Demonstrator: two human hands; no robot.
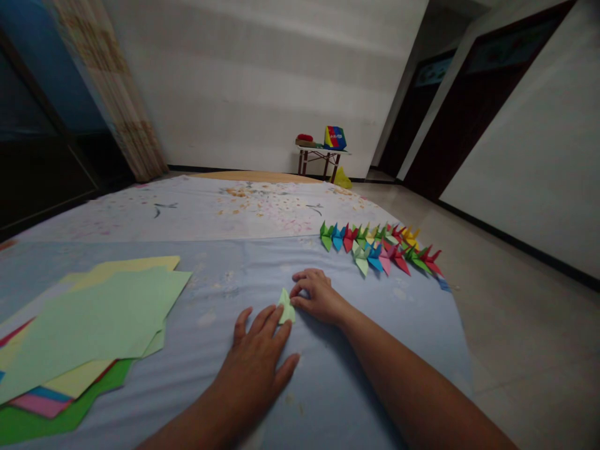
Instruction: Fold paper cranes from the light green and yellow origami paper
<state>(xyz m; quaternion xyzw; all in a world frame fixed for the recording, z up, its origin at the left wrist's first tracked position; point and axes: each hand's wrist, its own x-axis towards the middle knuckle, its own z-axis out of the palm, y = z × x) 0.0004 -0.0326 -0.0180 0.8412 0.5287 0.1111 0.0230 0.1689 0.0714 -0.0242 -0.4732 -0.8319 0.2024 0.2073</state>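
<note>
The left hand (262,353) lies palm down, fingers spread, fingertips touching a small pale-green folded paper (285,307) just ahead of it. The right hand (319,294) is half curled at that paper's right edge; I cannot tell whether it pinches it. Left of the left hand, coloured sheets (107,312) overlap on the tabletop (206,337). Beyond the right hand, rightward, stand folded figures (374,257).
</note>
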